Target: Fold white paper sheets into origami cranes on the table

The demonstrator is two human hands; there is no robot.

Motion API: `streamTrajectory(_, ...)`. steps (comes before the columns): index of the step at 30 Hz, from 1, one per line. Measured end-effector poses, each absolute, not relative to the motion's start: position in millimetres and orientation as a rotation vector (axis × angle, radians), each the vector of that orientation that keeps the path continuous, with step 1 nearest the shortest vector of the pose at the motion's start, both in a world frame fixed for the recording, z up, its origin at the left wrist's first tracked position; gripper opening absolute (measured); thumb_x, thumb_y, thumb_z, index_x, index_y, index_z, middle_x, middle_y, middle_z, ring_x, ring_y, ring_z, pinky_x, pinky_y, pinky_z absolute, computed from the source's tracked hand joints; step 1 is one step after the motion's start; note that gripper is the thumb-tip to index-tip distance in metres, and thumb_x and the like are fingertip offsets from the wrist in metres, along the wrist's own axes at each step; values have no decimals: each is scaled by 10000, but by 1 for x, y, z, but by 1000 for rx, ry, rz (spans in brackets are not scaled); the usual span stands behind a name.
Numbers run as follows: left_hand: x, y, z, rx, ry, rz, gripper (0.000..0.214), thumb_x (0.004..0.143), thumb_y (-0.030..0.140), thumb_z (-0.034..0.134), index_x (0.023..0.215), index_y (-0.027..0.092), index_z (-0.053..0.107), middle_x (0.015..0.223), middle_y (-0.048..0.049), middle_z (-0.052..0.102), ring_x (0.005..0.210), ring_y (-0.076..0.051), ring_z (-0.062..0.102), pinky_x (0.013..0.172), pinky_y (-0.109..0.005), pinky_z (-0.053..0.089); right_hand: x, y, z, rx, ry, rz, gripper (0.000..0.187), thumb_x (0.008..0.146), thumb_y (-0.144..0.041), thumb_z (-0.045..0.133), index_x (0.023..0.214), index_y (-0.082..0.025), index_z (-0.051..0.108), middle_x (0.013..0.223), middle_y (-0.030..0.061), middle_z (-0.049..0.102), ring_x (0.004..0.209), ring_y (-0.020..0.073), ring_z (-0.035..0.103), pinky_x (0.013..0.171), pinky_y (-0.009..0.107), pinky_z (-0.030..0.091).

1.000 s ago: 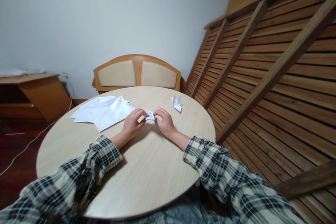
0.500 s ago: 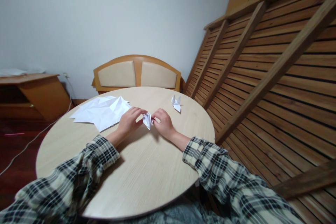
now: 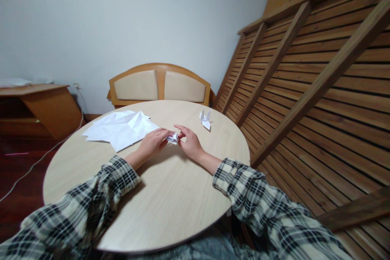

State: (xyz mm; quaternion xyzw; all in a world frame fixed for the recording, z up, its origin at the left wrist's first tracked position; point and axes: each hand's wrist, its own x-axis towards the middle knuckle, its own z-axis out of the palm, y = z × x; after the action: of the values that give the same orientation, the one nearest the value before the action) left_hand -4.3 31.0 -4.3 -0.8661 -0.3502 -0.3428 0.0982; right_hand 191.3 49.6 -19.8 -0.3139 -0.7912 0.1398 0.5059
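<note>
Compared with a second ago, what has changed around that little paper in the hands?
The folded paper has been turned, and the right hand has stretched out its index finger, which was pinching before. The left hand still holds the paper. The white sheets and folded figure stayed put.

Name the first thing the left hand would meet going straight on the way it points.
The folded paper that the left hand is touching, then probably the right hand, though depth is unclear.
</note>
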Motion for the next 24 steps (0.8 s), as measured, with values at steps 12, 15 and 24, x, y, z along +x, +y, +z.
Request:
streamTrajectory(12,0,34,-10,-2579,-1297,-1178,59,911,253,489,913,219,537,703,-16,618,582,-162,553,557,-263,385,191,50,-19,-825,-1922,301,67,809,-201,688,772,-188,634,750,5,624,731,153,566,709,291,445)
streamTrajectory(15,3,31,-9,-2626,-1410,-1298,88,919,306,504,919,221,530,685,-1,614,568,-155,551,541,-259,373,190,51,-21,-801,-1910,348,146,843,-269,664,746,-186,592,761,12,595,751,156,554,687,278,443)
streamTrajectory(24,20,28,-13,-2834,-1501,-1792,176,897,362,544,896,187,556,739,-26,609,612,-144,563,544,-274,455,189,55,-24,-792,-1802,662,331,932,-391,472,662,-199,482,642,-20,487,613,134,471,569,254,368)
